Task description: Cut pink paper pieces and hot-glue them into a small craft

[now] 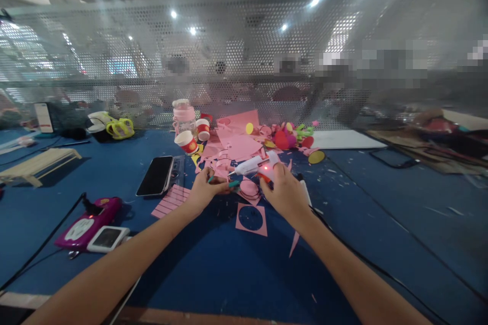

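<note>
My right hand [284, 188] is wrapped round a white hot glue gun [249, 165] with an orange trigger and a red light on its side. The gun's nozzle points left, close to the fingers of my left hand [206, 190]. Those fingers are closed in a pinch on a small teal strip [234, 183]; its exact kind is hard to make out. Just below the gun lie pink paper circles [249, 188]. Nearer to me is a pink paper square [240, 223] with a round hole cut out. Pink paper with dark lines [171, 200] lies beside my left forearm.
A phone [155, 175] and a purple power bank [89, 223] with a cable lie left. Behind stand paper cups [186, 142], a pink-lidded bottle [184, 118] and piled pink paper [238, 137]. The gun's black cord [351, 246] trails right. A perforated metal screen [229, 61] borders the blue table.
</note>
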A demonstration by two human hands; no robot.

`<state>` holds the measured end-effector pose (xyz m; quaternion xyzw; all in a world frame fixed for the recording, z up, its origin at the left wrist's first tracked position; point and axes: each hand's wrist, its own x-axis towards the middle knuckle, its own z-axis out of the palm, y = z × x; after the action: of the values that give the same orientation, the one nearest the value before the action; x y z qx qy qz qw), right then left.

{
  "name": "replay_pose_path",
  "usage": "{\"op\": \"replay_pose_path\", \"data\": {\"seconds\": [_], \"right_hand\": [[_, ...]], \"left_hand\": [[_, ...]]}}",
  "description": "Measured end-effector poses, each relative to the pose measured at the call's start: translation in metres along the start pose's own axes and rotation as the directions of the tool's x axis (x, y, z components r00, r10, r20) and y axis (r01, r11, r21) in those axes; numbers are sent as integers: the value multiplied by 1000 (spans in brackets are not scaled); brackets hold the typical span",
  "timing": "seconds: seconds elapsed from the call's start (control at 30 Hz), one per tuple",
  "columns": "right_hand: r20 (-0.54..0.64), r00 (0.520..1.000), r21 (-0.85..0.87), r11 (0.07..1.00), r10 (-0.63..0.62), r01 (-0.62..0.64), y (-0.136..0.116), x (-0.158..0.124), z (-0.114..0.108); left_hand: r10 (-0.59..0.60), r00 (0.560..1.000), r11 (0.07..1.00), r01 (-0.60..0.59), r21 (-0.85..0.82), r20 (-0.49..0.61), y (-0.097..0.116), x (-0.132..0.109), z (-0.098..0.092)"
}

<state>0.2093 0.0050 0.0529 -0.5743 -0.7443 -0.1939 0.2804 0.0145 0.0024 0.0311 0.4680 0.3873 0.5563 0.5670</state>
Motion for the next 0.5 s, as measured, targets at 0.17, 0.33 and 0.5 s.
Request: {"op": "replay_pose_path", "data": {"seconds": [0.17,0.33,0.5], "right_hand": [[-18,996,40,995,92,-91,2,2,1],[85,913,-23,916,400,-399,24,10,1],[132,860,-192,864,493,-466,72,11,14]], "left_hand": [[8,1000,1000,-8,1,-7,0,1,0],[3,1000,1000,-3,-11,-11,1,1,-1],[9,1000,1000,-9,-7,2,2,0,0]]}}
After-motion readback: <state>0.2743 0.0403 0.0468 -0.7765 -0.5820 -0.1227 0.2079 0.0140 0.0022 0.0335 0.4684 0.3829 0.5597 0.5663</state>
